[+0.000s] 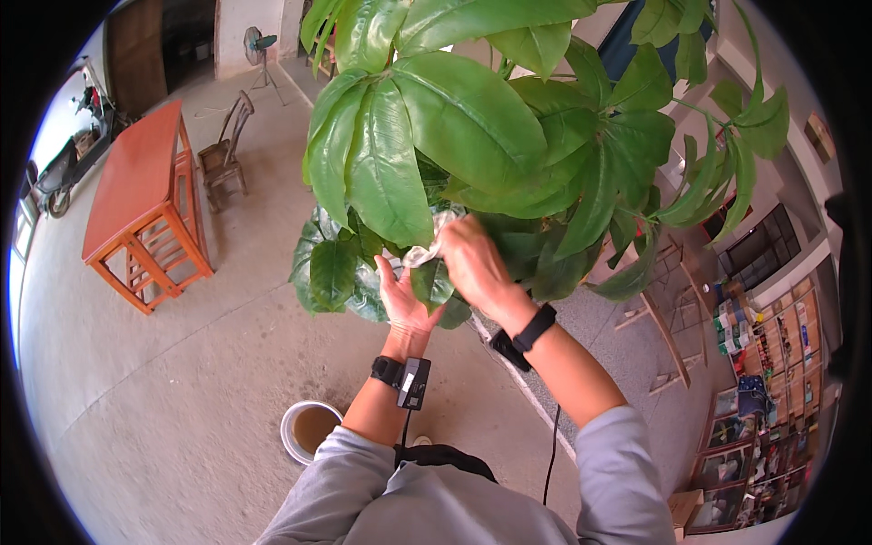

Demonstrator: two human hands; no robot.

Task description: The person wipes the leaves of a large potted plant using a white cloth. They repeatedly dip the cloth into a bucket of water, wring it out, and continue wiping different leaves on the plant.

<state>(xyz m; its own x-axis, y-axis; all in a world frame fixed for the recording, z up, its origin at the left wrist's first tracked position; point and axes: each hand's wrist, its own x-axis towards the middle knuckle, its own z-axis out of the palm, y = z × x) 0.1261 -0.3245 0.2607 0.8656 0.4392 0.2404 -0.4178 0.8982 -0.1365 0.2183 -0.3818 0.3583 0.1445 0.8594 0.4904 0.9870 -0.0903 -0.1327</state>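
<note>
A large potted-type plant with broad glossy green leaves (463,116) fills the upper middle of the view; its pot is hidden. My right hand (477,262), slightly blurred, is closed on a crumpled whitish cloth (424,255) among the lower leaves. Just left of it, my left hand (403,300) is turned palm up with the thumb apart. A small dark green leaf (432,283) covers part of that palm, and its fingertips are hidden behind foliage. Both wrists wear black straps with small devices.
A white bucket (289,436) of brownish water stands on the concrete floor by my left elbow. A reddish wooden table (136,184) and a wooden chair (223,153) are at left. Stocked shelves (776,361) and a wooden frame (664,337) stand at right. A black cable (553,449) hangs below my right arm.
</note>
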